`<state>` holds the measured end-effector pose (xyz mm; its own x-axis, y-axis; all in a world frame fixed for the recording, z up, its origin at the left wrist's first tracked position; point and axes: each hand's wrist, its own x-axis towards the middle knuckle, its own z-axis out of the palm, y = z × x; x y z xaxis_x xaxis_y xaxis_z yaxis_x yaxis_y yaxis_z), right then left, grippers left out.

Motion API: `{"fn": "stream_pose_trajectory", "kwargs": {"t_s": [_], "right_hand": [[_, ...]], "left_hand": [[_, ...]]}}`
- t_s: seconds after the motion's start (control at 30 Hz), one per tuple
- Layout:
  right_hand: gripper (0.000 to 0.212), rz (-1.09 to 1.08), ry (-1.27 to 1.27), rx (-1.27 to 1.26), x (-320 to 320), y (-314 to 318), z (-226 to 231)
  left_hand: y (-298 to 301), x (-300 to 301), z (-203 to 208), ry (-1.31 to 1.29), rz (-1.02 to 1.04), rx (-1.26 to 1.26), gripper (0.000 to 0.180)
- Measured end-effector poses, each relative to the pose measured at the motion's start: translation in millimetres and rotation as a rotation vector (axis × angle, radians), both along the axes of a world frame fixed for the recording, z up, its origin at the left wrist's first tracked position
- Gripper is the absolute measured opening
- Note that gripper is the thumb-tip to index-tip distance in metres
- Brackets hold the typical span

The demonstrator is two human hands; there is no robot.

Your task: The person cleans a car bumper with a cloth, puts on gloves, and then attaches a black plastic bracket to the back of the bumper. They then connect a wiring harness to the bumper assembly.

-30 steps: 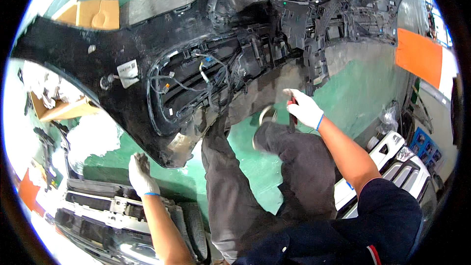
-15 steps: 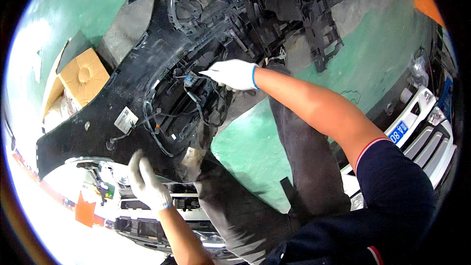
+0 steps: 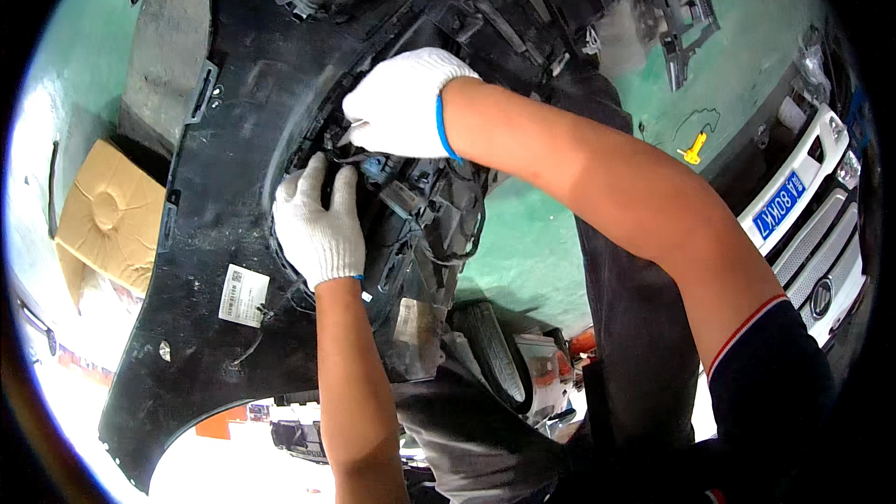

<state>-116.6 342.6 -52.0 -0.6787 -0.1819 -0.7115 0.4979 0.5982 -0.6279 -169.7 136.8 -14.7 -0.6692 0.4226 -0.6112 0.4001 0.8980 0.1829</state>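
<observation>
Head view: black car bumper (image 3: 233,224) lies inner side up across green floor (image 3: 747,65), landmark for all below. Left hand (image 3: 317,224), white glove, pressed flat on bumper's inner recess, fingers curled round edge of dark lamp housing (image 3: 420,215). Right hand (image 3: 401,103), gloved, just above, pinching wiring connector (image 3: 378,168) at same recess. Wiring still attached, so unplugging looks unfinished. Cardboard box (image 3: 107,215) left of bumper; yellow clip (image 3: 693,145) on floor to right.
</observation>
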Motion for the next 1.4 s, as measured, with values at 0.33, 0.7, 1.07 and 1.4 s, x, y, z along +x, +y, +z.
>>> {"fn": "stream_pose_trajectory", "kwargs": {"t_s": [0.33,0.7,1.07,1.4], "right_hand": [[0.033,0.125,0.039,0.016,-15,-7,-18],[0.032,0.131,0.035,-0.040,-19,-4,-23],[0.033,0.286,-0.082,-0.106,-42,2,-25],[0.038,0.522,-0.108,-0.088,-62,6,-17]], "left_hand": [[-11,-6,-13,-0.060,0.072,0.079,0.041],[-12,-2,-18,-0.042,0.067,0.096,0.035],[-11,-3,-18,-0.049,0.057,0.109,0.035],[-11,-7,-9,-0.122,-0.026,0.073,0.046]]}}
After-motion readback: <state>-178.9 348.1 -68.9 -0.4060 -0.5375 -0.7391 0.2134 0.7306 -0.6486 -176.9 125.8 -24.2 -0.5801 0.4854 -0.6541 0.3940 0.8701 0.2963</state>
